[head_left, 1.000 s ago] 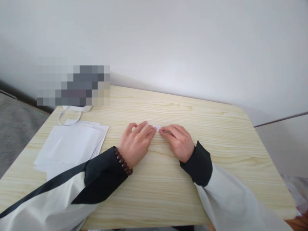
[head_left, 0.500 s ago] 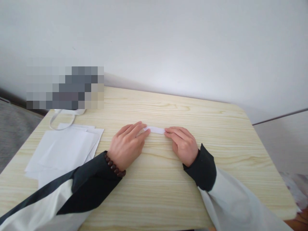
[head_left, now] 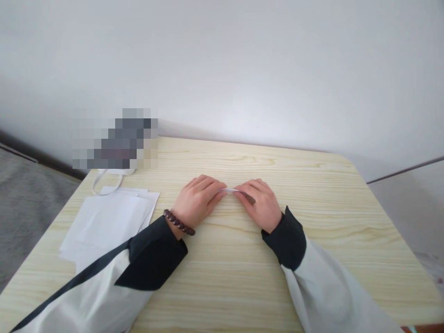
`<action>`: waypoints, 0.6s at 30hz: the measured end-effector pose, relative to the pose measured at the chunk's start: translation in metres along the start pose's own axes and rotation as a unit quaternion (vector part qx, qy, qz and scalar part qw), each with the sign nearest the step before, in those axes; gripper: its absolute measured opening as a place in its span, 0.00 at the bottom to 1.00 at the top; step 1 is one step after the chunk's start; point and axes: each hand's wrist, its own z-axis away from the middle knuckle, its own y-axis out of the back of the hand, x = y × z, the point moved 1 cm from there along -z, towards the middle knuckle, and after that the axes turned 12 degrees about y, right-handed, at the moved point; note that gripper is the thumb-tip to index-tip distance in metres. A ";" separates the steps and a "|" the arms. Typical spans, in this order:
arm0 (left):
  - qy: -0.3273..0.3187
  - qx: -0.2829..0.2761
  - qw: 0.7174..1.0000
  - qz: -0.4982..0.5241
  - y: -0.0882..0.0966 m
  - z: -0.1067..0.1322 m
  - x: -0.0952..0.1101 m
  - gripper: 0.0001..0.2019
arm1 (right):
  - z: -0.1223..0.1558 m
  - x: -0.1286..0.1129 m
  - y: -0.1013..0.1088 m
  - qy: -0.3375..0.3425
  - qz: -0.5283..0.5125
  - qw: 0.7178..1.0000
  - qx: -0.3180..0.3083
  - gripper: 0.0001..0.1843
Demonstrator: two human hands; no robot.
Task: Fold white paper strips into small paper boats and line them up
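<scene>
Between my two hands is a narrow folded strip of white paper [head_left: 229, 189], seen almost edge-on as a thin line. My left hand [head_left: 200, 196], with a dark bead bracelet at the wrist, pinches its left end between thumb and fingers. The right end is pinched by my right hand [head_left: 259, 201], its fingers bent over the strip. Most of the paper is hidden behind the fingertips; only a short middle part shows. Both hands are just above or on the wooden table [head_left: 222, 277]; which of these I cannot tell.
Loose white sheets [head_left: 111, 217] lie overlapping on the left of the table, beside my left forearm. Behind them, a white cable [head_left: 118, 185] loops out from a blurred-out object [head_left: 118, 143] at the back left corner. A pale wall [head_left: 243, 69] borders the table's far edge.
The strip has turned from showing its flat face to being nearly edge-on. My hands are closer together, the left having moved right. The view has shifted slightly, so the sheets appear further right.
</scene>
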 end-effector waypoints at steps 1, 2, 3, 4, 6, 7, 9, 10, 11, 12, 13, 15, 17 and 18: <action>-0.008 -0.004 1.000 0.009 -0.001 -0.001 0.000 0.09 | -0.001 -0.002 0.000 0.002 -0.005 1.000 0.003 0.11; -0.014 -0.006 1.000 0.017 -0.002 -0.001 0.001 0.09 | -0.003 -0.004 -0.001 0.005 -0.009 1.000 0.005 0.11; -0.019 -0.008 0.999 0.024 -0.002 -0.002 0.001 0.09 | -0.004 -0.006 -0.001 0.009 -0.011 1.000 0.005 0.11; -0.025 -0.010 0.999 0.031 -0.002 -0.002 0.002 0.09 | -0.004 -0.007 -0.002 0.013 -0.011 1.000 0.003 0.11; -0.034 -0.013 0.999 0.041 -0.002 -0.003 0.004 0.09 | -0.006 -0.007 -0.003 0.026 -0.014 1.000 -0.007 0.12; -0.034 -0.014 0.998 0.046 -0.001 -0.003 0.004 0.09 | -0.006 -0.007 -0.003 0.034 -0.018 0.999 -0.013 0.13; -0.032 -0.010 0.998 0.059 0.000 -0.002 0.004 0.09 | -0.006 -0.005 -0.002 0.047 -0.029 0.998 -0.018 0.13; -0.029 -0.008 0.997 0.067 0.001 -0.002 0.004 0.09 | -0.005 -0.004 -0.002 0.050 -0.035 0.998 -0.015 0.14; -0.027 -0.006 0.997 0.076 0.002 -0.002 0.003 0.09 | -0.005 -0.002 -0.001 0.047 -0.041 0.998 -0.014 0.14; -0.025 -0.006 0.996 0.084 0.003 -0.002 0.002 0.09 | -0.005 -0.001 0.000 0.043 -0.045 0.998 -0.013 0.14; -0.022 -0.006 0.996 0.089 0.004 -0.002 0.001 0.08 | -0.005 0.000 0.001 0.037 -0.048 0.998 -0.012 0.14; -0.018 -0.006 0.996 0.091 0.006 -0.002 -0.001 0.08 | -0.005 0.002 0.002 0.027 -0.048 0.998 -0.010 0.14; -0.014 -0.007 0.996 0.088 0.007 -0.002 -0.003 0.08 | -0.005 0.003 0.002 0.028 -0.043 0.999 -0.005 0.13; -0.011 -0.011 0.996 0.086 0.007 -0.002 -0.004 0.08 | -0.005 0.003 0.002 0.030 -0.039 0.999 -0.003 0.13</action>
